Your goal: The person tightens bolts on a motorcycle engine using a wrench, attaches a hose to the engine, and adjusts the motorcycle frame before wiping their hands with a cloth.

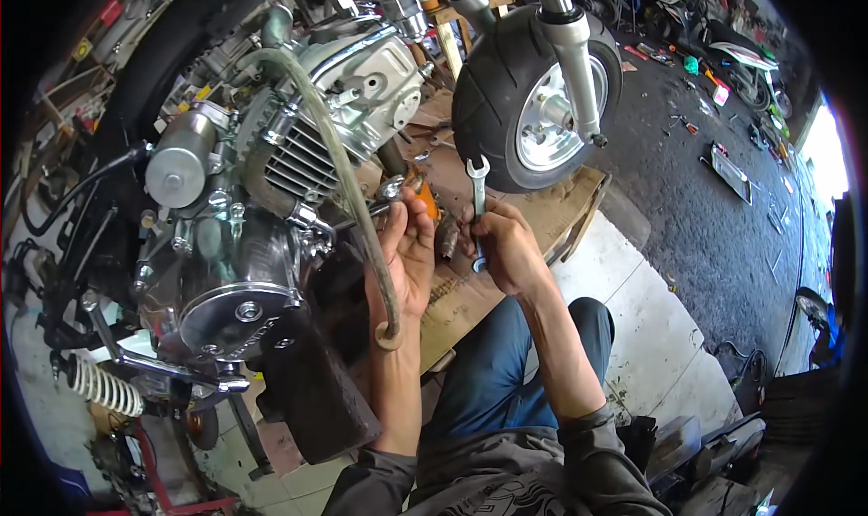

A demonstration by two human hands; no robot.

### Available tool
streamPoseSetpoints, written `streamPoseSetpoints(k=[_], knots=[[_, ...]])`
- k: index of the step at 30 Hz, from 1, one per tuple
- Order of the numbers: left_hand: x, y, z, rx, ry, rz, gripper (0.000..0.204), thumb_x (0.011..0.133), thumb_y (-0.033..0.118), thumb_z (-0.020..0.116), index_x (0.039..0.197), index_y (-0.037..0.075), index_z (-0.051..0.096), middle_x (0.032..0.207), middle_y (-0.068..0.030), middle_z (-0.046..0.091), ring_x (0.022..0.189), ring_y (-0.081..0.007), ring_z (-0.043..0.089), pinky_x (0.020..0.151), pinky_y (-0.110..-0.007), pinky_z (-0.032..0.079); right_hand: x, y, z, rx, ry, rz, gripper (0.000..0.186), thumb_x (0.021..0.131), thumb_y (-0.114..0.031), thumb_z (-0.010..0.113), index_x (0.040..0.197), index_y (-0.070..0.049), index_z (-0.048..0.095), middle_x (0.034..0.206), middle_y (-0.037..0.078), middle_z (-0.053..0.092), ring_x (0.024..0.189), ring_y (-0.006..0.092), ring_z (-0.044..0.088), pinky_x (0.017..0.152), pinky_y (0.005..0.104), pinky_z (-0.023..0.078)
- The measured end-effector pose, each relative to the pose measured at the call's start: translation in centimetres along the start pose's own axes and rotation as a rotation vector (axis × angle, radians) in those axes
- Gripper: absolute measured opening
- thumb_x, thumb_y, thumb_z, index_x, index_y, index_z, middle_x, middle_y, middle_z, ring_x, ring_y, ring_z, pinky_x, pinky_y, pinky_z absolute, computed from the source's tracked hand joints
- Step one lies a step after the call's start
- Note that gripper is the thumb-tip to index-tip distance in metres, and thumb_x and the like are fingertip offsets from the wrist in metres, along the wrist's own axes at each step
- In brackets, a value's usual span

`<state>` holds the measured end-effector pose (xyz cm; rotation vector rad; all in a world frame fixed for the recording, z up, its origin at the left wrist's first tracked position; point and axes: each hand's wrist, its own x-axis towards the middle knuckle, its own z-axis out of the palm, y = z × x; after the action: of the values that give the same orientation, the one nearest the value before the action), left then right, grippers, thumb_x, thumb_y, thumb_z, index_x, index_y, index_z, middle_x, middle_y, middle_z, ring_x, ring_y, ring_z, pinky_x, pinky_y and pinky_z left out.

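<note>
My left hand (405,258) is raised beneath the engine (362,91), behind a worn rubber hose (333,145), with its fingertips drawn together at a small shiny metal piece (391,187); whether it grips that piece is unclear. My right hand (506,254) is closed on an upright double open-ended wrench (479,181), just below the front wheel (529,91). An orange object (425,203) lies behind my left fingers. A polished crankcase cover (235,321) and a silver cylindrical motor (181,163) are on the left of the engine.
A wooden board (479,299) with cardboard lies under the work, over white floor tiles (633,317). A dark plate (312,394) hangs beside my left forearm and a coil spring (104,385) at lower left. Tools, a tray (731,172) and parked two-wheelers (750,73) stand or lie at right.
</note>
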<state>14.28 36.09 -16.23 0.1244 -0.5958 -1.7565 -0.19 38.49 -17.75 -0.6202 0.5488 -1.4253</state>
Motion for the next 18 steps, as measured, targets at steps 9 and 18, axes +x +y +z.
streamPoseSetpoints(k=[9,18], knots=[[3.3,-0.5,1.6,0.059,0.007,0.032,0.015,0.092,0.01,0.056,0.102,-0.002,0.058,0.094,-0.0072,0.064,0.087,-0.0128,0.062,0.078,-0.022,0.054,0.1,-2.7,4.6,-0.59,0.107,-0.504,0.016,0.089,-0.004,0.055,0.099,0.008,0.058,0.083,0.007,0.064,0.078,0.0095,0.058,0.073,0.0258,0.047],[4.2,-1.6,2.6,0.219,0.196,0.057,0.014,0.088,0.015,0.064,0.1,0.008,0.063,0.097,-0.002,0.065,0.085,-0.0106,0.059,0.078,-0.025,0.047,1.0,-4.5,5.1,-0.627,0.255,-0.621,0.017,0.084,-0.008,0.063,0.097,0.003,0.061,0.074,0.005,0.064,0.072,0.0076,0.055,0.067,0.025,0.046]])
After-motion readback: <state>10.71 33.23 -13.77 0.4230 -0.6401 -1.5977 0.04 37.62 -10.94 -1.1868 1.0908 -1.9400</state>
